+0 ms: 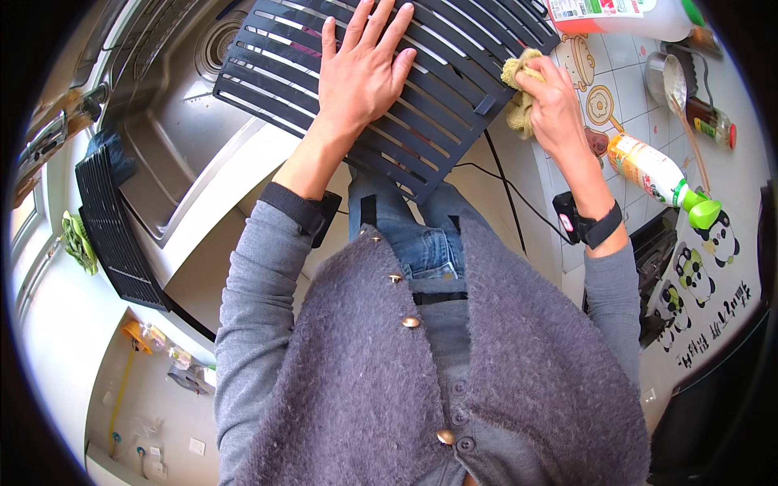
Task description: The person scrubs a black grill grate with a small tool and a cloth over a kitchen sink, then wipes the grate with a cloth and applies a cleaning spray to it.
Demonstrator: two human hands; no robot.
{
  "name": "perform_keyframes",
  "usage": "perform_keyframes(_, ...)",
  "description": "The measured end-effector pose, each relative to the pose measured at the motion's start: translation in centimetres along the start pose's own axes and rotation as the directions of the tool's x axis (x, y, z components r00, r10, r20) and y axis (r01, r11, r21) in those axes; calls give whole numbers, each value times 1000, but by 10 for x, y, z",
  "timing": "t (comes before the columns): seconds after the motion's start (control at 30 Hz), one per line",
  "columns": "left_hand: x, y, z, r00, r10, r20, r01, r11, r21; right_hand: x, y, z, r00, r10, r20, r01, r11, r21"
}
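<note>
A dark grey slatted panel (pixel 447 109) with long parallel slots spans the top middle, over the edge of the sink counter. My left hand (pixel 364 73) rests flat on its slats, fingers spread, gripping nothing. At the panel's right edge, my right hand (pixel 550 103) clutches a yellowish-green cloth (pixel 519 118) that touches the frame there. Folds of the cloth hang below my fingers. Each of my wrists wears a black strap with a small device.
A steel sink (pixel 194 140) lies at left, with another black slatted panel (pixel 118 243) beside it. To the right are a green-capped spray bottle (pixel 653 170), a large jug of red liquid (pixel 626 21), a metal ladle (pixel 667 76) and a glass jar (pixel 714 124). Black cables (pixel 507 182) hang below.
</note>
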State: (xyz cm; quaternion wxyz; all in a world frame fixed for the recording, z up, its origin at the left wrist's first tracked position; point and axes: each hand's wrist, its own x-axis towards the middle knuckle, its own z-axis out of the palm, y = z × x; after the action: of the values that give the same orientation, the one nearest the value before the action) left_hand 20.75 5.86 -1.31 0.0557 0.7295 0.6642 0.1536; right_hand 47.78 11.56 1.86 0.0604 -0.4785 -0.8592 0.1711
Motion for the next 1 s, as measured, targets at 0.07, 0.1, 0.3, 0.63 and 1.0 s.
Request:
perform_keyframes(0.07, 0, -2, 4, 998, 24, -67, -22, 999, 29, 8, -4, 3, 976, -176, -126, 182, 983, 33)
perform_keyframes(0.1, 0, -3, 7, 995, 41, -91, -37, 999, 38, 12, -5, 6, 959, -239, -151, 248, 967, 50)
perform_keyframes(0.3, -6, -7, 15, 999, 23, -47, -21, 999, 46, -4, 0, -2, 998, -42, -37, 45, 996, 79)
perform_keyframes(0.63, -6, -1, 10, 998, 56, -4, -56, 997, 48, 3, 8, 3, 999, -9, 38, 5, 995, 102)
perform_keyframes(1.0, -7, 0, 10, 996, 87, -28, -87, 996, 27, -25, 14, -13, 997, -72, 25, 69, 993, 101)
